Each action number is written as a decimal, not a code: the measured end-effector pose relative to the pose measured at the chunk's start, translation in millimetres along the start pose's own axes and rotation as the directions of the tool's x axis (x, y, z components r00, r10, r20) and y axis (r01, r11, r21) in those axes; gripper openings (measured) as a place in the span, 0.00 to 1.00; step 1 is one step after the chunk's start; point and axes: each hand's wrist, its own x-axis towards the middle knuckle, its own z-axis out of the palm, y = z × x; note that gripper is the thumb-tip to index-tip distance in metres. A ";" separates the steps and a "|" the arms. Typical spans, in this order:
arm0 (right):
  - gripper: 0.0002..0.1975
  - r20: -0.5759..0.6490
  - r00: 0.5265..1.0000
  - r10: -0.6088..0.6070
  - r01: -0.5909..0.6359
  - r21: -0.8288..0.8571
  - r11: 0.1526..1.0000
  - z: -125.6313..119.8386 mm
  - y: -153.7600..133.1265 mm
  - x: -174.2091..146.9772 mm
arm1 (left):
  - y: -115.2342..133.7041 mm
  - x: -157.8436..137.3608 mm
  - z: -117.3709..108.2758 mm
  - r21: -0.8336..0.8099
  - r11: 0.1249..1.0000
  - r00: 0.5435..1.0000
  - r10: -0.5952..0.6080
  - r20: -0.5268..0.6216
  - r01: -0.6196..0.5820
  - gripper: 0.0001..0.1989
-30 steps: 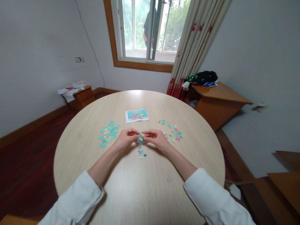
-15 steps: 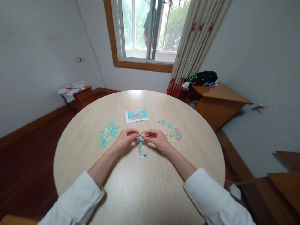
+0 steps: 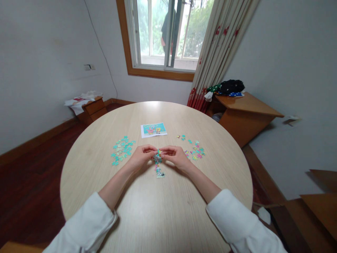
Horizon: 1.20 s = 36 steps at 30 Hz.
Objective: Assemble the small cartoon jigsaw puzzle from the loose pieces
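My left hand [image 3: 143,155] and my right hand [image 3: 174,155] meet near the middle of the round table, both closed in a pinch. Between their fingertips are small jigsaw puzzle pieces [image 3: 158,152], teal and yellow, partly hidden by the fingers. Just below them, a narrow joined strip of jigsaw puzzle [image 3: 158,169] lies flat on the table, running toward me. A picture card [image 3: 154,130] with a pink figure and a yellow figure on teal lies beyond my hands.
Loose teal puzzle pieces [image 3: 123,149] are spread left of my hands. Mixed pink, yellow and teal pieces [image 3: 198,151] lie to the right. The round table [image 3: 163,218] has a wooden cabinet [image 3: 244,112] with cloths on it at its far right.
Both hands stay at the same place, with the fingertips drawn very slightly closer together over the puzzle pieces. The strip, card and loose piles have not moved.
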 end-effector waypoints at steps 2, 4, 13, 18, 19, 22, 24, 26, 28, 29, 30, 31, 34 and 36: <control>0.16 0.003 1.000 0.002 -0.002 -0.004 1.000 0.2 -0.2 -0.1 | -0.2 0.3 -0.2 0.014 1.000 1.000 0.007 -0.007 -0.006 0.10; 0.16 0.002 1.000 0.006 -0.006 -0.004 1.000 0.6 -0.4 -0.3 | 0.1 0.4 0.2 0.026 1.000 1.000 0.012 -0.017 -0.012 0.10; 0.13 -0.030 1.000 -0.008 0.007 -0.051 0.999 2.4 -4.5 -0.7 | -3.0 1.7 -0.2 0.066 0.998 1.000 0.024 -0.016 -0.023 0.09; 0.13 -0.034 0.999 -0.016 0.013 -0.079 0.997 2.2 -4.5 -0.3 | -1.3 0.4 0.5 0.080 0.997 1.000 0.018 -0.011 -0.017 0.10; 0.13 -0.036 0.999 -0.018 0.015 -0.083 0.996 2.1 -4.4 -0.3 | -0.5 0.1 0.8 0.082 0.997 1.000 0.014 -0.009 -0.014 0.11; 0.13 -0.037 0.999 -0.027 0.023 -0.111 0.994 1.7 -4.3 -0.1 | 1.3 -0.7 1.5 0.082 0.997 1.000 0.012 -0.005 -0.012 0.12; 0.12 -0.033 0.999 -0.039 0.034 -0.140 0.990 1.4 -4.5 0.0 | 1.8 -0.9 1.9 0.078 0.997 1.000 0.013 -0.005 -0.013 0.12; 0.11 -0.032 0.998 -0.053 0.047 -0.169 0.984 1.2 -4.9 0.2 | 2.0 -1.0 2.2 0.079 0.997 1.000 0.015 -0.007 -0.015 0.12; 0.10 -0.031 0.998 -0.061 0.054 -0.191 0.980 1.0 -5.3 0.3 | 2.1 -1.1 2.5 0.080 0.997 1.000 0.018 -0.005 -0.017 0.12; 0.10 -0.029 0.998 -0.062 0.055 -0.200 0.978 0.9 -5.5 0.4 | 2.1 -1.0 2.6 0.081 0.997 1.000 0.020 -0.003 -0.019 0.12; 0.10 -0.026 0.998 -0.061 0.054 -0.208 0.977 0.8 -5.7 0.4 | 2.2 -1.0 2.7 0.082 0.996 1.000 0.022 0.000 -0.022 0.11; 0.10 -0.023 0.998 -0.060 0.053 -0.216 0.975 0.7 -5.8 0.4 | 2.2 -0.8 2.6 0.084 0.996 1.000 0.024 0.003 -0.024 0.11; 0.10 -0.017 0.998 -0.056 0.051 -0.242 0.969 0.3 -6.0 0.4 | 1.9 -0.2 2.2 0.098 0.995 1.000 0.027 0.013 -0.028 0.11; 0.10 -0.011 0.998 -0.055 0.050 -0.254 0.966 0.2 -5.9 0.3 | 1.3 0.2 1.8 0.105 0.994 0.999 0.029 0.017 -0.030 0.11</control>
